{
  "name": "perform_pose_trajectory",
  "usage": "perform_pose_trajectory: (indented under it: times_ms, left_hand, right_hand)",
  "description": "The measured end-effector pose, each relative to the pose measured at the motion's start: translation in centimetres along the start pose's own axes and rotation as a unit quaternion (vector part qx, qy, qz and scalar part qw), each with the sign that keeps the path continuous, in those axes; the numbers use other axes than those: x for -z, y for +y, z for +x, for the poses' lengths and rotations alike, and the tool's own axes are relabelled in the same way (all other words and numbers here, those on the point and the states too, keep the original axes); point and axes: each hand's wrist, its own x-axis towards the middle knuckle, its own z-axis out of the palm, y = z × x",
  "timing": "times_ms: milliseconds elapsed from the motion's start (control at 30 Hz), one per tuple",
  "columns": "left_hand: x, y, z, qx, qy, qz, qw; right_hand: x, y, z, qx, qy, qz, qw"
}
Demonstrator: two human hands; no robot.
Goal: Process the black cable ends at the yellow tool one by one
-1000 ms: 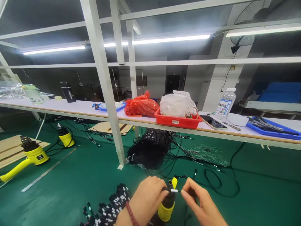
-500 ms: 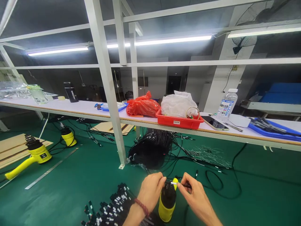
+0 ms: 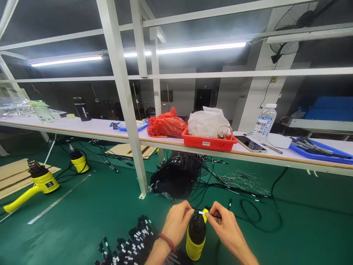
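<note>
My left hand and my right hand pinch a thin black cable from either side. A short white sleeve sits on the cable, just above the nozzle of an upright black-and-yellow heat gun. The fingers appear not to touch the gun. Below my left wrist, which wears a red beaded bracelet, lies a heap of black cable ends with white sleeves.
Two more yellow heat guns stand at left on the green mat. A black cable bundle lies beneath a white shelf, which holds a red crate, a red bag, and a blue tray.
Both hands have risen and drawn closer, lifting the white sleeve and cable higher above the nozzle. The view has shifted slightly.
</note>
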Motion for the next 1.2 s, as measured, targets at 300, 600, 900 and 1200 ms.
perform_pose_trajectory:
  times_ms: [300, 600, 900, 1200]
  left_hand:
    - [0.0, -0.6, 0.3, -0.012, -0.002, -0.026, 1.0]
    - [-0.2, -0.8, 0.9, -0.021, -0.009, -0.033, 0.999]
    - [-1.2, -1.8, 1.1, 0.001, -0.001, -0.073, 0.997]
    - [-1.6, -2.0, 0.8, 0.0, 0.014, -0.108, 0.994]
  right_hand:
    - [1.0, 0.5, -0.3, 0.043, -0.047, -0.039, 0.997]
    - [1.1, -0.3, -0.1, 0.044, -0.042, -0.058, 0.996]
    - [0.8, -0.1, -0.2, 0.041, -0.052, -0.065, 0.996]
    - [0.7, 0.4, -0.3, 0.03, -0.062, -0.091, 0.993]
